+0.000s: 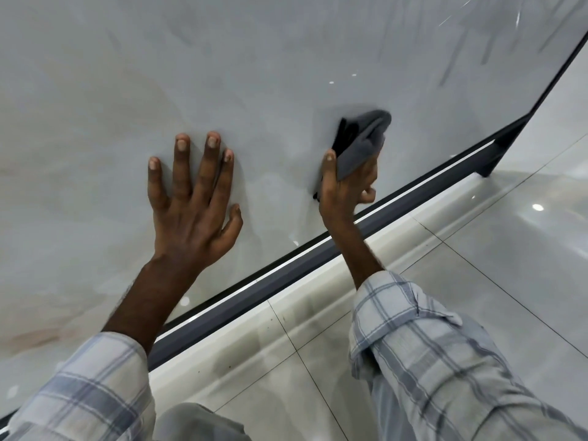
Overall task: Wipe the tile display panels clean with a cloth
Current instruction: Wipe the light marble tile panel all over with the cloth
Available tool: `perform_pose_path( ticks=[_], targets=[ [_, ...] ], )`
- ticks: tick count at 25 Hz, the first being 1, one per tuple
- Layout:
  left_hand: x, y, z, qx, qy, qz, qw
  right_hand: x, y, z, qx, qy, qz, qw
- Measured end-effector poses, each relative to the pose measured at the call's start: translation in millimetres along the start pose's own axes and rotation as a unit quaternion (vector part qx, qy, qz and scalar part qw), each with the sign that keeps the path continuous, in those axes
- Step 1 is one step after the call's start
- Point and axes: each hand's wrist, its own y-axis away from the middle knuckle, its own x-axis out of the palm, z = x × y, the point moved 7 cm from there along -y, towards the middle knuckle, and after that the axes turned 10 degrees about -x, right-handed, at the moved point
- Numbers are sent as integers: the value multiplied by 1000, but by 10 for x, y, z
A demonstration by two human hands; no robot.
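a large glossy pale grey tile display panel [254, 58] fills most of the view, tilted across the picture, with faint brownish veining toward its left side. the left hand [191, 205] lies flat on the panel's lower middle, fingers straight and spread, palm against the surface, holding nothing. the right hand [346, 186] is just to the right of it, apart from it with bare panel between them, and its fingers are curled round a dark grey cloth [366, 138]. the cloth is bunched in that grip, and its free end sticks out above the thumb and presses against the panel; its upper edge looks blurred. both hands sit near the panel's lower edge, the right one closer to it.

a dark frame [286, 275] with a thin bright strip runs along that lower edge, slanting up to the right, where it meets a dark corner post. dark streaks [461, 58] mark the panel's upper right area, well above the cloth. below the frame lies a shiny floor [477, 281] of pale tiles with thin dark joints and light reflections. both forearms come out of rolled checked sleeves [429, 361] in pale blue and white.
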Motion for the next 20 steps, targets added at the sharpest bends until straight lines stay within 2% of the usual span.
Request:
perform_pose_path(
  ticks=[2,4,5,9,14,16,19,20],
  targets=[
    [3,8,-8,-7,0,-4,1000,-60,260,-490,110,5,3,994],
    [5,1,-6,-11,3,-4,1000,-19,562,-895,270,35,47,961],
    [1,-9,-10,-13,7,-4,1000,9,718,-997,321,51,68,943],
    [-41,7,-25,-32,30,-3,999,341,1510,-837,371,-70,94,921],
    [-85,3,-4,-52,68,-17,996,762,2328,-550,470,-178,108,858],
    [-53,59,-67,-65,92,-11,994,693,2213,-504,482,-221,117,840],
    [34,183,-161,-72,104,-25,992,440,1651,-510,515,-333,68,787],
    [61,211,-161,-76,97,-44,991,321,1403,-516,512,-320,55,795]
  ],
)
